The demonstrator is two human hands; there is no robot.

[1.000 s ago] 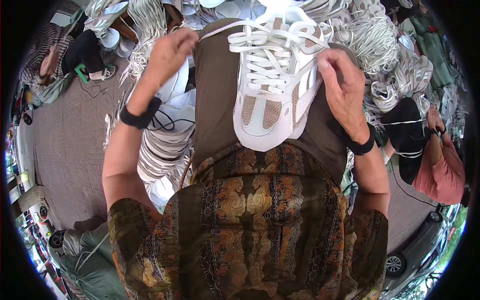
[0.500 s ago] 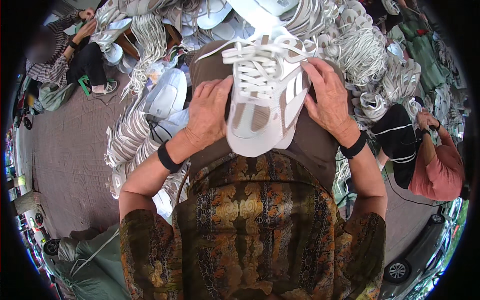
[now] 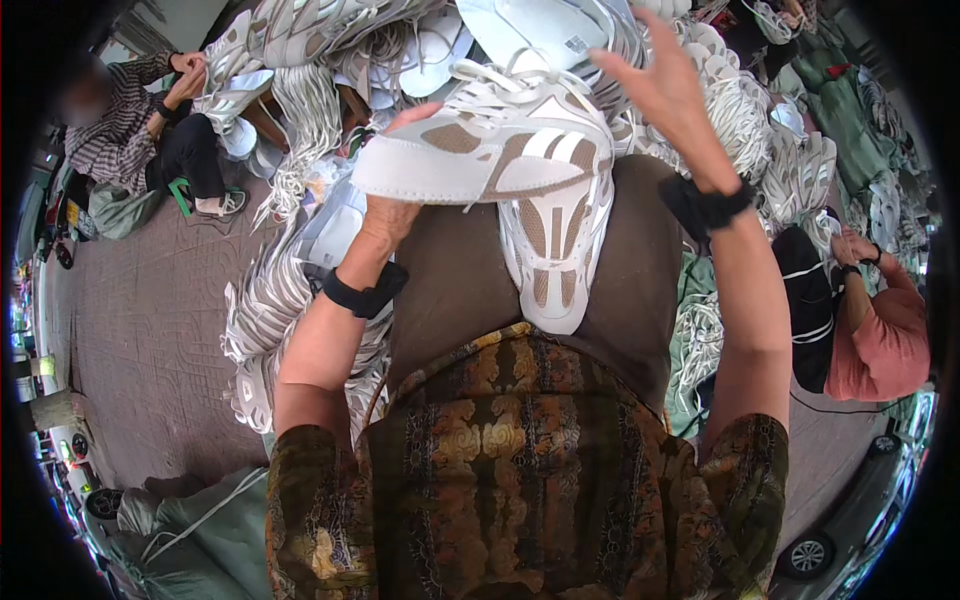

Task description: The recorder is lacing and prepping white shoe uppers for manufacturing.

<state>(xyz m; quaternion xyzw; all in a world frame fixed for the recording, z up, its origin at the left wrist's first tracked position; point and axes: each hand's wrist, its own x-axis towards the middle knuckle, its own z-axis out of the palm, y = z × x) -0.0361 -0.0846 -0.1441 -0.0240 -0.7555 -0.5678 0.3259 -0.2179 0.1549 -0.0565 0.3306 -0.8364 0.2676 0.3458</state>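
Observation:
A white and tan shoe upper (image 3: 480,150) with white laces is tilted sideways above my lap, its toe pointing left. My left hand (image 3: 390,218) grips it at the toe end, thumb and palm showing around it while the shoe upper hides the other fingers. Beneath it, another white and tan shoe piece (image 3: 550,255) rests between my thighs; whether the two are joined, I cannot tell. Raised at the upper right, my right hand (image 3: 668,88) has its fingers apart and holds nothing. It is close to the pile of shoe parts behind the shoe upper.
Heaped shoe uppers (image 3: 345,25) and bundles of white laces (image 3: 303,105) lie ahead. More stacked uppers (image 3: 270,300) stand by my left leg. One person (image 3: 120,130) sits at far left, another (image 3: 880,345) at right. Green sacks (image 3: 205,520) lie at lower left.
The shoe upper has turned from toe toward me to toe left, and tilted onto its side. My right hand has let go of it and risen away; my left still grips it.

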